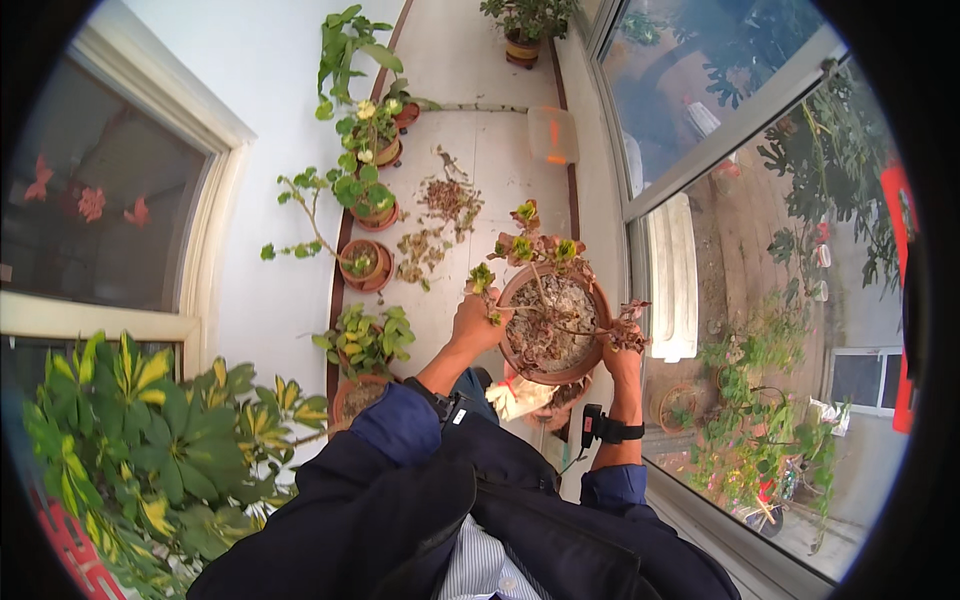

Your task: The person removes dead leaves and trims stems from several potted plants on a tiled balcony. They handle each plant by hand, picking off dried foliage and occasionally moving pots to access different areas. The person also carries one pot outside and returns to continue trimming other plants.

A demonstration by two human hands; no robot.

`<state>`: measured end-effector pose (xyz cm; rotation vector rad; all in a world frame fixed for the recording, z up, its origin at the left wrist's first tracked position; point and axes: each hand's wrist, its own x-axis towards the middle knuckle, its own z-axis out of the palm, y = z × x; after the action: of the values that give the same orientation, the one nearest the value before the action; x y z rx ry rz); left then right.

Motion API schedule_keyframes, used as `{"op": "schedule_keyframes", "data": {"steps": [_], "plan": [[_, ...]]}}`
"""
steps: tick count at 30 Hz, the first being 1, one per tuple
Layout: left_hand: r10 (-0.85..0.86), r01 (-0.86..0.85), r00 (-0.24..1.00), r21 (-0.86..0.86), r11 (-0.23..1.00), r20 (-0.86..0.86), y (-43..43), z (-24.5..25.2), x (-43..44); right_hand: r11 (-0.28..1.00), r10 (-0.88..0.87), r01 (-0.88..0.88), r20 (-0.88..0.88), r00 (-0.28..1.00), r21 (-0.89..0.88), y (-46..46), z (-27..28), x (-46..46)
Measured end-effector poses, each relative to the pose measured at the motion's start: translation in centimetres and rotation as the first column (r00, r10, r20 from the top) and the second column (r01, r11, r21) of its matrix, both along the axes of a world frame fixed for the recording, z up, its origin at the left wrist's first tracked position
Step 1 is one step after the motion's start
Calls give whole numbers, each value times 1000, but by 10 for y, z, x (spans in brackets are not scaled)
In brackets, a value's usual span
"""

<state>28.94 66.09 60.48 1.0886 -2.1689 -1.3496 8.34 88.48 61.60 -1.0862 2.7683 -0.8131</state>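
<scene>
A round terracotta-coloured flowerpot [512, 355] is held up before me between both hands. My left hand [475, 325] grips its left side and my right hand [624, 360] its right side, partly hidden by drooping leaves. Pale, dry, crumbly soil fills the pot. Thin stems spread over its rim, bearing green-centred leaf rosettes [523, 247] and withered brownish leaves [626, 335]. Below the pot, a pair of pale gloves [521, 399] lies near another reddish pot, mostly covered from view. Dry plant debris [448, 202] is heaped on the tiled floor beyond.
Potted plants line the left wall, among them a small pot on a saucer [365, 265]. A large variegated plant [180, 442] fills the lower left. A translucent plastic container [553, 135] stands by the right wall, below the windows. Farther off is another potted plant [523, 49].
</scene>
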Motion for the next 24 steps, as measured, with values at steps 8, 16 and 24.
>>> {"op": "schedule_keyframes", "data": {"steps": [8, 16, 24], "plan": [[-123, 111, 980, 82, 990, 159, -130, 47, -95, 983, -21, -9, 161, 987, 182, -107, -2, -110], [-110, 121, 989, -119, 985, 96, -316, -11, -224, 983, 98, -86, -65, 993, 163, -314, -13, -234], [-3, 11, 998, 124, 992, -68, -467, 35, -350, 987, 116, -117, -12, 993, -114, -480, 26, -370]]}}
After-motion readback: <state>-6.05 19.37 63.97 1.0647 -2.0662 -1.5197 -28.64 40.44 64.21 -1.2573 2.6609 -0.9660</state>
